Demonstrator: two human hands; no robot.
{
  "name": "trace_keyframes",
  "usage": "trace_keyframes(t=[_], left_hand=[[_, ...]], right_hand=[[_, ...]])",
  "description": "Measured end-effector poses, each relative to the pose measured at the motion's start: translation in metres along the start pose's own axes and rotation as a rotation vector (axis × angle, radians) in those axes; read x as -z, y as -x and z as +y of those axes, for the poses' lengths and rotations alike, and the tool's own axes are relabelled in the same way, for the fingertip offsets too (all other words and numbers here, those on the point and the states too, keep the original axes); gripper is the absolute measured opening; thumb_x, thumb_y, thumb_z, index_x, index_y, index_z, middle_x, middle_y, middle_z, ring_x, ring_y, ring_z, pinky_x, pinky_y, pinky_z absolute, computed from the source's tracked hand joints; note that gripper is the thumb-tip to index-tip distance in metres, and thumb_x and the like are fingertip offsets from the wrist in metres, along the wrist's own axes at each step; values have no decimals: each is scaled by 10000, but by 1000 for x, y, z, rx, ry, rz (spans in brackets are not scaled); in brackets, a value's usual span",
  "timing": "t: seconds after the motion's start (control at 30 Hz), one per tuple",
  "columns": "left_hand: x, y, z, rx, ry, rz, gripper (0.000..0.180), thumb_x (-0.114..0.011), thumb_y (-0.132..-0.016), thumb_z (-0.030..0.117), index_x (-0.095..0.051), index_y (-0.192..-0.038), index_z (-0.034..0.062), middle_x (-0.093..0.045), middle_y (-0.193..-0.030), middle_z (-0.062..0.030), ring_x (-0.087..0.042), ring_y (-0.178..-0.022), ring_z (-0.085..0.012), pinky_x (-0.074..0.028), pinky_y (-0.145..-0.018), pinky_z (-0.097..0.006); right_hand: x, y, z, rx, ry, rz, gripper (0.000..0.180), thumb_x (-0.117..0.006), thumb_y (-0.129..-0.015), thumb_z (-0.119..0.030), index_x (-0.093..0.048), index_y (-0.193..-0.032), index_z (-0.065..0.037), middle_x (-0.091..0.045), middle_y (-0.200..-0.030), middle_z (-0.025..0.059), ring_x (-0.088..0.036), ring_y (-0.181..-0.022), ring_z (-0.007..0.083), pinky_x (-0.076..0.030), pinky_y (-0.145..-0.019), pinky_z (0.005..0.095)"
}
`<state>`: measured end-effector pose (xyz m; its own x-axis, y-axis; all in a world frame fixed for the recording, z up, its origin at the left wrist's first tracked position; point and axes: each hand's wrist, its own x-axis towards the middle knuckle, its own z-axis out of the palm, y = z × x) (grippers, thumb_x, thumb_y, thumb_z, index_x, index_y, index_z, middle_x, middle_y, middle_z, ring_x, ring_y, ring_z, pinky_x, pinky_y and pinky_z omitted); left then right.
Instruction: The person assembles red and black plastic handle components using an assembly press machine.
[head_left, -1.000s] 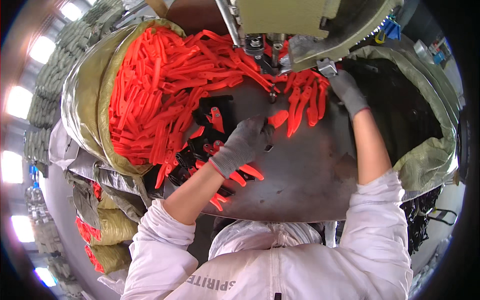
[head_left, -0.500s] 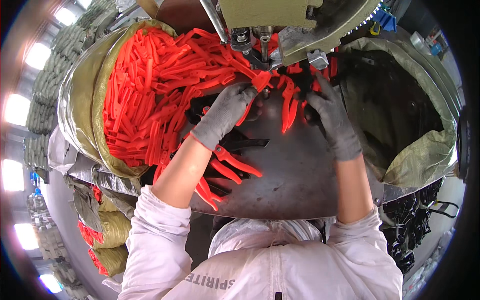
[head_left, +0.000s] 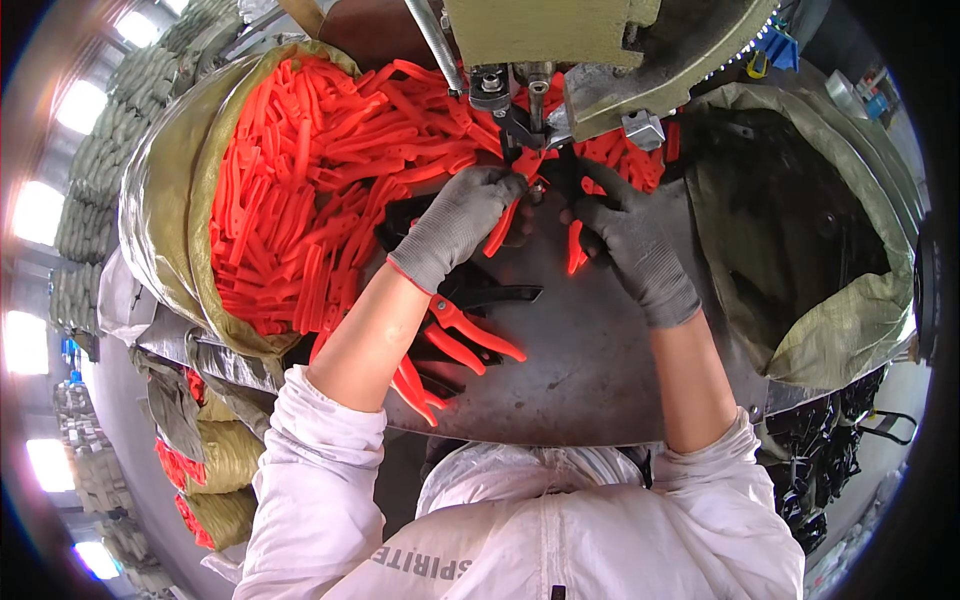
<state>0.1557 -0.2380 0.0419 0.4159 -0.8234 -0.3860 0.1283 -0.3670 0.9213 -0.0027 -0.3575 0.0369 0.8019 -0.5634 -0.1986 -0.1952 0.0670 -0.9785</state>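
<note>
The left hand (head_left: 455, 220), in a grey glove, is closed, its thumb and fingers pinching a red handle (head_left: 502, 230) whose near end sticks out below the fingertips and whose far end lies under the press (head_left: 550, 35). The right hand (head_left: 635, 245), gloved likewise, is part-curled just to the right, its fingers bent toward the left; a second handle (head_left: 575, 248) shows at its fingertips, but whether it grips that one cannot be told. Just beyond both hands stands the press's upright rod (head_left: 538, 105), with a metal block (head_left: 643, 130) to its right. Beyond the right hand, more red handles lie in a small heap (head_left: 625, 155). Nearer than the left hand, on the dark table (head_left: 600, 385), lie a black part (head_left: 495, 296) and some red-handled tools (head_left: 470, 333), their handle ends pointing near and right. To the left, a big pile (head_left: 290, 200) of red handles spills from an open sack (head_left: 165, 190) toward the press. To the right, another open sack (head_left: 850, 330) has a dark inside. Below the table's right end are black pieces (head_left: 820, 450); below its left end, yellowish sacks (head_left: 235, 455) show red at their mouths.
</note>
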Motion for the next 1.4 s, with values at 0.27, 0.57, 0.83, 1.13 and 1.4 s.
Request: trace_keyframes(t=[0.27,0.57,0.83,1.13,1.4], left_hand=[[7,-9,-20,-368,-973,247,314,-527,-931,290,-605,-985,-9,-640,-832,-211,-640,-736,-342,-519,-659,-402],[85,-53,-31,-154,-1616,389,212,-640,-780,174,-624,-965,72,-651,-875,-172,-628,-883,-348,-505,-765,-457],[85,-31,-22,-476,-1316,538,227,-580,-815,176,-593,-1000,43,-650,-887,-189,-637,-861,-353,-513,-752,-449],[60,32,16,-290,-953,317,291,-522,-890,246,-542,-1012,-17,-611,-854,-255,-595,-851,-418,-480,-716,-454],[-10,44,36,-73,-400,-185,208,-513,-948,237,-552,-977,34,-540,-764,9,-519,-623,-70,-444,-552,-223]], right_hand=[[-4,-16,15,-101,-70,-105,514,-555,-864,-167,-424,-1349,-55,-591,-773,23,-509,-557,61,-418,-484,228],[-5,-15,19,-109,-123,-101,466,-579,-861,-162,-475,-1309,-89,-587,-760,16,-488,-523,59,-410,-469,229],[-5,2,-1,-51,-95,-59,495,-532,-859,-133,-451,-1340,-43,-597,-773,20,-442,-507,53,-350,-454,201],[-5,-1,23,-235,-183,-103,570,-549,-856,-158,-382,-1387,-38,-620,-789,44,-491,-519,51,-385,-464,196],[-26,-2,44,-38,-370,-124,440,-571,-896,-172,-469,-1317,-100,-542,-765,-14,-497,-553,60,-411,-486,211]])
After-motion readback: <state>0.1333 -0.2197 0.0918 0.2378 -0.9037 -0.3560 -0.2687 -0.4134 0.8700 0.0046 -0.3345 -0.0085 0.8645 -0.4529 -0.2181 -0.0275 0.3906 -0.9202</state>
